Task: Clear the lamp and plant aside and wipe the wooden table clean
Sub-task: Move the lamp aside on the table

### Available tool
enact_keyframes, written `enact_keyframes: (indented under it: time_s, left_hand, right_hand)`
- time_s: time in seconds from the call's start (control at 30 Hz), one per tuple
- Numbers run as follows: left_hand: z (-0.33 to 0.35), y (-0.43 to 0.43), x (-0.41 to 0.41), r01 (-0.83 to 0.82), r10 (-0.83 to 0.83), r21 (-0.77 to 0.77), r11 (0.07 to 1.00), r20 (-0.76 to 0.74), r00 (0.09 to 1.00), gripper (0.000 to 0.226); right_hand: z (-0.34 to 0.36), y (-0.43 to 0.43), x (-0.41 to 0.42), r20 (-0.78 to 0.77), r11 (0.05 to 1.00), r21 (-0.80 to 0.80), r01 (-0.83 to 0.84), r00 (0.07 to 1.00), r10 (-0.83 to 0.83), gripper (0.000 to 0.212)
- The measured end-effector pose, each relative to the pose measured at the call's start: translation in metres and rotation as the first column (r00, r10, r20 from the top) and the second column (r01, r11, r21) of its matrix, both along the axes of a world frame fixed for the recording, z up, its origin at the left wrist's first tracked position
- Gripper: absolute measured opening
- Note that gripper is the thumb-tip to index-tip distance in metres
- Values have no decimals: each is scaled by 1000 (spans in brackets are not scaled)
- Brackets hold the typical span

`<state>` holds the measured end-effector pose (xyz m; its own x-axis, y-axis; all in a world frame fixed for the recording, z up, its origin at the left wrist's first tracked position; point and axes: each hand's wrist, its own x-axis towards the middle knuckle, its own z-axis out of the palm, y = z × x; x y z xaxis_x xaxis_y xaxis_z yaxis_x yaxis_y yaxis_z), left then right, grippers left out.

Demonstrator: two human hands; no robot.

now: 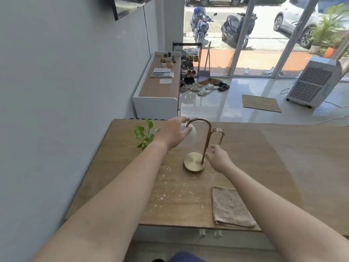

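A brass lamp with a round base, a curved stem and a white globe shade stands mid-table on the wooden table. My left hand is spread around the globe at the stem's drooping end, fingers apart; I cannot tell whether it touches. My right hand hovers open just right of the stem near the base. A small green plant stands left of the lamp, partly behind my left wrist. A folded beige cloth lies at the table's near edge. Pale crumbs are scattered in front of the lamp.
A grey wall runs along the table's left side. Beyond the table stand a low white cabinet with papers and small pots, a shoe rack, scattered sandals, a floor mat and an air cooler.
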<state>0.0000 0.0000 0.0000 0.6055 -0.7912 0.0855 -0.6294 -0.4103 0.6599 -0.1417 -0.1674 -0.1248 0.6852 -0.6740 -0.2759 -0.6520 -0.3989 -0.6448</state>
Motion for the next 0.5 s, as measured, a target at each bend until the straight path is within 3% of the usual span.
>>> enact_keyframes:
  time_s: [0.37,0.5]
  left_hand:
    - [0,-26,12,5,2,-69,998,100,995,29]
    - [0,-34,18,-9,17,-76,997,105,994,22]
  right_hand:
    - [-39,-12,23,14,994,107,33,999,-35,46]
    - [-54,-12,25,54,997,71,27,998,-31,20]
